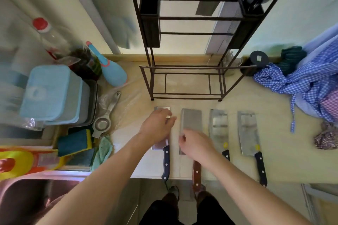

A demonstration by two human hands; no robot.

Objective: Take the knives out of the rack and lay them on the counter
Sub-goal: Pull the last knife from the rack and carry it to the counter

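Several cleavers lie side by side on the beige counter (285,155), blades pointing away from me. My left hand (157,126) rests flat, fingers spread, on the blade of the leftmost cleaver with the blue handle (166,164). My right hand (196,144) hovers, fingers loosely curled and holding nothing, over the near end of the second cleaver (191,121), whose brown handle (197,175) sticks past the counter edge. Two black-handled cleavers (218,124) (248,133) lie further right. The black wire rack (186,80) stands behind them with no knives showing in it.
Left of the knives are a metal squeezer (105,120), sponges (75,142), a stack of blue-lidded trays (53,93), bottles and a pink sink (25,201). Blue checked cloth (309,82) is heaped at the right. The counter's front edge runs under the knife handles.
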